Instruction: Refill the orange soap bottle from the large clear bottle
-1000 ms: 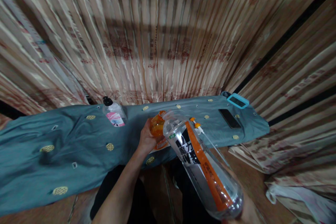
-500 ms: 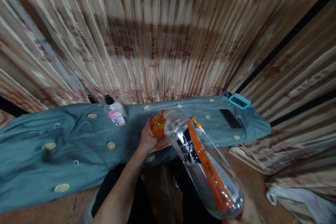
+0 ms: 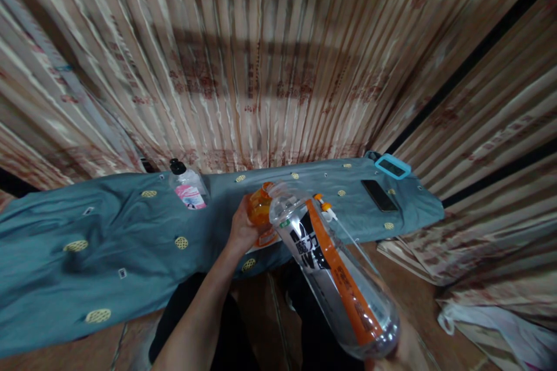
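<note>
My left hand [image 3: 244, 225] is wrapped round an orange see-through bottle [image 3: 260, 207] with a white and orange label low down. My right hand [image 3: 402, 342], mostly hidden, grips the base end of a large clear plastic bottle [image 3: 335, 272] with an orange, black and silver label. This large bottle is tilted, its mouth up against the neck of the orange bottle; whether liquid flows between them I cannot tell. Just behind it, orange and white trigger sprayer parts [image 3: 326, 207] with a long thin tube show, partly covered by the large bottle.
A clear bottle with a black cap and pink label [image 3: 189, 188] stands on the teal cloth-covered bench [image 3: 130, 214]. To the right lie a dark phone [image 3: 378, 195] and a blue-framed device [image 3: 392, 166]. Pleated curtains [image 3: 261, 69] hang behind. A white bag [image 3: 478, 322] is on the floor.
Both hands keep their grips, and the two bottles stay mouth to mouth. The whole view has shifted slightly; little else differs.
</note>
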The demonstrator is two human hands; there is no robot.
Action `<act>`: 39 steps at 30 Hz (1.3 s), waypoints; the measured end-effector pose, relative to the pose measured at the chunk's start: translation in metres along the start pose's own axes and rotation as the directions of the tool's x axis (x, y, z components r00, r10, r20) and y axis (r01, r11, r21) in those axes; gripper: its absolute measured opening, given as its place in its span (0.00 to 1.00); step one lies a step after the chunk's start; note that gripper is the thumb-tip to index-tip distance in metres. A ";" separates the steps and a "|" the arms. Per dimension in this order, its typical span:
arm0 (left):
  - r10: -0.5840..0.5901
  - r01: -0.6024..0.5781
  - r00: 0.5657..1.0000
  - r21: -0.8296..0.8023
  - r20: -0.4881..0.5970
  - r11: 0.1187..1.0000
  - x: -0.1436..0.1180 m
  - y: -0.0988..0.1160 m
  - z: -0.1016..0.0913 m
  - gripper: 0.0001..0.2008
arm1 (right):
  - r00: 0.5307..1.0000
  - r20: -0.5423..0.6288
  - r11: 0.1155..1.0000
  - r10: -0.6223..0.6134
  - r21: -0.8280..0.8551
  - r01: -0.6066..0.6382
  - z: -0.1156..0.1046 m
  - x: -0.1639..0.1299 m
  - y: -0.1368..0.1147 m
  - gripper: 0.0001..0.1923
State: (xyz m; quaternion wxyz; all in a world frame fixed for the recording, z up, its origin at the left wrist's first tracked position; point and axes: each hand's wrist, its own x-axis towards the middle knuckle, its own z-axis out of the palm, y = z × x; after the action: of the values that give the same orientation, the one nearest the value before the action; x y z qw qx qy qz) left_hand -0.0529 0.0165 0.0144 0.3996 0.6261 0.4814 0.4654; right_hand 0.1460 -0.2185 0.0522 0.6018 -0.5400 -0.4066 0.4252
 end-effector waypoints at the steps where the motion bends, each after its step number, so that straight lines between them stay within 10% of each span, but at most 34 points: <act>1: -0.001 0.001 1.000 -0.001 -0.001 1.000 0.000 0.000 0.000 0.31 | 1.000 0.004 1.000 0.009 0.001 -0.009 0.001 0.000 -0.002 0.48; 24: 0.029 -0.029 1.000 0.026 -0.001 0.999 0.000 -0.004 0.001 0.29 | 0.990 0.135 0.991 -0.032 -0.127 0.049 -0.024 0.002 0.012 0.48; 39: 0.033 -0.033 0.999 -0.004 -0.001 0.999 -0.001 -0.003 0.002 0.31 | 0.998 0.007 0.985 -0.061 -0.164 0.062 -0.018 0.001 0.020 0.44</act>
State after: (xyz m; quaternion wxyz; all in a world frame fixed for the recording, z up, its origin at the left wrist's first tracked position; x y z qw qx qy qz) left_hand -0.0520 0.0159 0.0111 0.3929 0.6328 0.4704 0.4732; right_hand 0.1614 -0.2222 0.0311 0.5678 -0.5743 -0.4574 0.3722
